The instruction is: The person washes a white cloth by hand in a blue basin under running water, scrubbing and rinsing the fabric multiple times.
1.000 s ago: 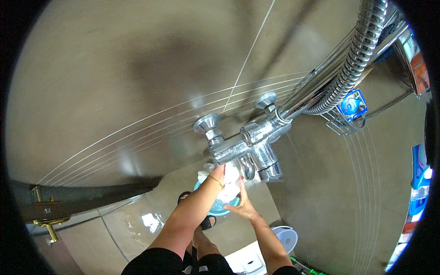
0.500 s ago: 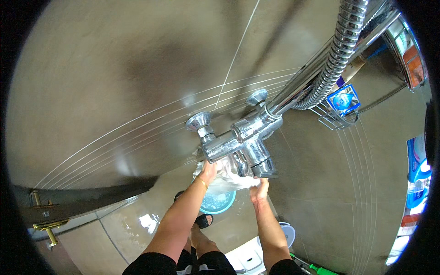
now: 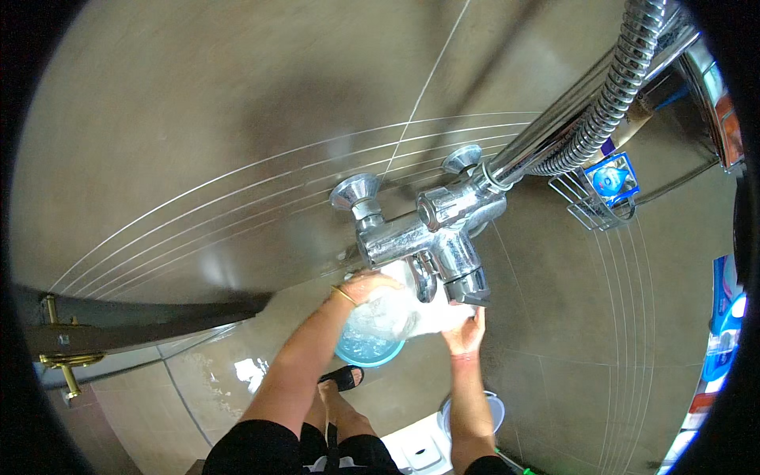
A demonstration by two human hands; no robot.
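Observation:
A wet white cloth [image 3: 416,317], thin and partly see-through, is stretched between my hands beneath the chrome mixer tap [image 3: 455,253]. My left hand [image 3: 368,286] grips its left part, with the fingertips partly lost behind the fabric and tap. At the other end, my right hand [image 3: 465,336] is closed on the cloth's edge, just below the spout. Under the fabric a light blue basin [image 3: 370,362] of water stands on the floor, its far side covered by the cloth and my left hand.
A flexible metal hose [image 3: 609,111] and pipe rise from the tap to the upper right. Beside them a wire rack [image 3: 590,207] holds a blue packet [image 3: 613,180]. A pale bucket [image 3: 492,408] is by my right forearm. Bottles [image 3: 722,332] line the far right. Water shines on the floor.
My left hand has shifted inward over the basin, bringing its part of the cloth along. My right hand still holds the other end. The whole view has turned slightly.

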